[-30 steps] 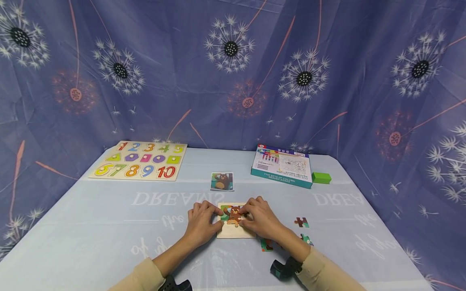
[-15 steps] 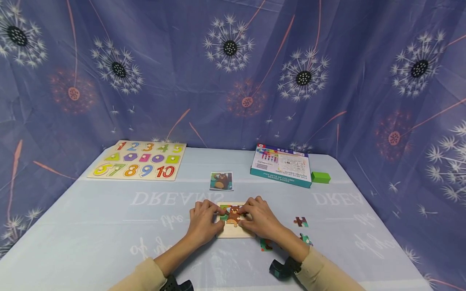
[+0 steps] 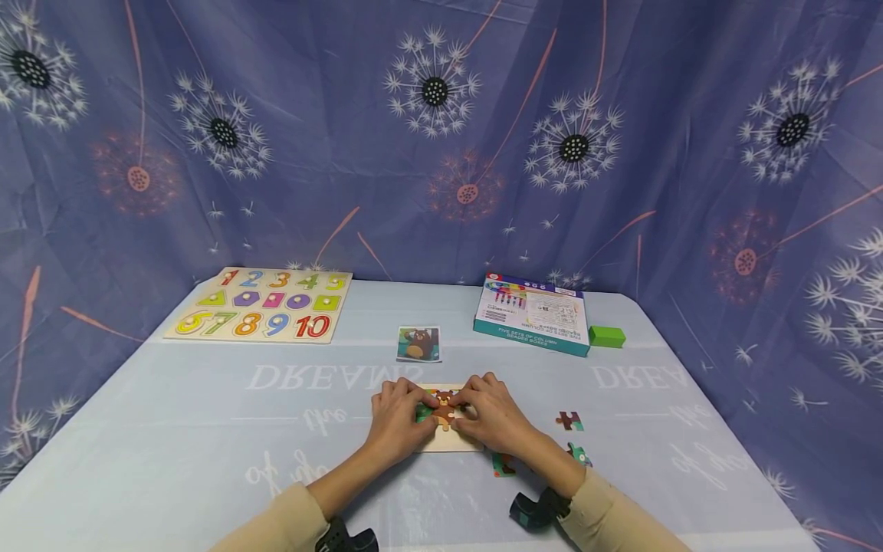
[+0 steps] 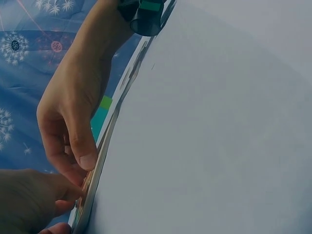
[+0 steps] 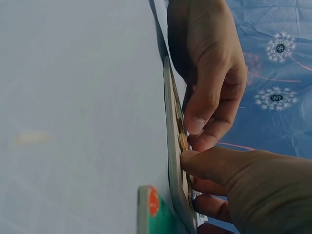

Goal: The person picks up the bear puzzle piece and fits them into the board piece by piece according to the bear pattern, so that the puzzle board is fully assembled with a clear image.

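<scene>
A light wooden puzzle board [image 3: 451, 442] lies between the two hands, bearing joined brown bear pieces [image 3: 445, 412] and a green piece at their left. From the left, the left hand [image 3: 398, 420] reaches over the board, its forefinger and thumb touching the pieces. The right hand [image 3: 495, 414] holds the right side of the bear pieces between forefinger and thumb. Low in the left wrist view, both hands meet over the board's thin edge [image 4: 91, 195]. Seen in the right wrist view, the thumbs rest close together on the pieces. The fingers hide parts of the puzzle.
Loose puzzle pieces [image 3: 569, 421] lie right of the board, one partly under the right forearm. A bear picture card [image 3: 418, 344] is behind the board. Farther back are a number board [image 3: 258, 305], a teal-edged box [image 3: 531, 314] and a green block [image 3: 607, 336].
The left hand has shifted right over the board, its forefinger and thumb moving from the left edge onto the pieces. The right hand has stayed nearly still.
</scene>
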The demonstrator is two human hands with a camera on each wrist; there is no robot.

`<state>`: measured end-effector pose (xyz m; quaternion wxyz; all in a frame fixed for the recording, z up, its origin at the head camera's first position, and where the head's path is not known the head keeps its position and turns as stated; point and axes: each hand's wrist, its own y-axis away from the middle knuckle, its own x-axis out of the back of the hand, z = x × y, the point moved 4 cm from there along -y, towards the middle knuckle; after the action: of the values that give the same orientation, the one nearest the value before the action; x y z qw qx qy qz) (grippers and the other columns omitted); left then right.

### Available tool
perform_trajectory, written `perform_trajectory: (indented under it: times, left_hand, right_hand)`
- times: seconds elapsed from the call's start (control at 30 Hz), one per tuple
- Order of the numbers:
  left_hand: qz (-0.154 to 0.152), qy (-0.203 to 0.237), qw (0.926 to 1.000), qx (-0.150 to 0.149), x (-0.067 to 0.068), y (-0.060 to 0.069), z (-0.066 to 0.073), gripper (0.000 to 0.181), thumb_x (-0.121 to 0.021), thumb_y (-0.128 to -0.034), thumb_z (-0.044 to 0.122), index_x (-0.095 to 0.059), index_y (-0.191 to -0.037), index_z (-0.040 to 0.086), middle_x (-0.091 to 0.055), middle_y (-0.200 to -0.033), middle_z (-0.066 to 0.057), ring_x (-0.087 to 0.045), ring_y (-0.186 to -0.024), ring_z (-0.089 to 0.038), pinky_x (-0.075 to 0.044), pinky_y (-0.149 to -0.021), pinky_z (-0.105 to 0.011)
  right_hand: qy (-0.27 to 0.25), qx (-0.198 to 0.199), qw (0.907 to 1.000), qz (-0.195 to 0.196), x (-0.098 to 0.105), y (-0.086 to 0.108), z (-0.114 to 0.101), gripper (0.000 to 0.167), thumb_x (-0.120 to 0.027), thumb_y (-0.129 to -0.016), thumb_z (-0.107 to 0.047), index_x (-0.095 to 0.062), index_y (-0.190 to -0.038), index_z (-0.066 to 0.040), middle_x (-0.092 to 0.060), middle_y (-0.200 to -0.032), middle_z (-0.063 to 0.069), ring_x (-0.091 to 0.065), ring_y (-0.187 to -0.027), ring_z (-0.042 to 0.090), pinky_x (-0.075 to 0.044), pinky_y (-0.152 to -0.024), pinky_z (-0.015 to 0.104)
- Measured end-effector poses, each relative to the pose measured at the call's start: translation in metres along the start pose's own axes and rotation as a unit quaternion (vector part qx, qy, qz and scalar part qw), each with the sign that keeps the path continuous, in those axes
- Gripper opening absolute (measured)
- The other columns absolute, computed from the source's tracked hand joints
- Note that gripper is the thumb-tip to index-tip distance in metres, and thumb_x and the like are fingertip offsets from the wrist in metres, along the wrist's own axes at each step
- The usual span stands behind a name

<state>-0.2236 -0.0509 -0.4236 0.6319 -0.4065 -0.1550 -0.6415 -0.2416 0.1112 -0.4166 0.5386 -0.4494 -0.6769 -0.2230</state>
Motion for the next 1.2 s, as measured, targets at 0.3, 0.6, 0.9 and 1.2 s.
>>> perform_trajectory:
  times: [0.3, 0.6, 0.9, 1.2]
  left_hand:
    - [-0.001, -0.009, 1.0, -0.004, -0.0025, 0.0004, 0.0006, 0.012, -0.071, -0.0727, 0.02, -0.069, -0.085, 0.019, -0.051, -0.096, 0.001, -0.039, -0.093, -0.019, -0.027, -0.086, -0.046]
    - [0.003, -0.012, 0.9999, -0.004, -0.003, 0.0008, 0.0009, 0.012, -0.071, -0.0723, 0.02, -0.069, -0.084, 0.019, -0.051, -0.095, 0.001, -0.039, -0.092, -0.018, -0.027, -0.086, -0.046]
    - [0.004, -0.016, 0.9999, -0.006, -0.0031, 0.0013, 0.0008, 0.012, -0.071, -0.0722, 0.02, -0.07, -0.084, 0.019, -0.051, -0.095, 0.001, -0.039, -0.092, -0.018, -0.027, -0.084, -0.045]
    - [-0.001, -0.016, 0.9999, -0.004, -0.0028, 0.0013, 0.0011, 0.013, -0.071, -0.0724, 0.02, -0.07, -0.085, 0.019, -0.051, -0.095, 0.001, -0.039, -0.092, -0.019, -0.027, -0.084, -0.045]
  right_hand:
    - [0.0, -0.001, 1.0, 0.007, 0.0, 0.0001, 0.0002, 0.027, -0.074, -0.077, -0.032, -0.071, -0.101, -0.019, -0.058, -0.095, -0.006, -0.043, -0.089, 0.013, -0.035, -0.083, 0.036]
    - [-0.017, -0.005, 0.9997, 0.019, -0.0003, 0.0008, 0.0009, 0.021, -0.073, -0.076, -0.029, -0.07, -0.095, -0.02, -0.057, -0.092, -0.008, -0.042, -0.088, 0.011, -0.035, -0.082, 0.036]
    - [-0.02, -0.003, 0.9996, 0.02, -0.0009, -0.0001, 0.001, 0.016, -0.074, -0.076, -0.029, -0.071, -0.091, -0.023, -0.056, -0.09, -0.008, -0.041, -0.086, 0.011, -0.034, -0.083, 0.036]
    - [-0.025, -0.007, 0.9996, 0.013, -0.0011, -0.0003, 0.0012, 0.017, -0.074, -0.077, -0.029, -0.071, -0.091, -0.022, -0.056, -0.092, -0.007, -0.041, -0.087, 0.012, -0.034, -0.083, 0.037]
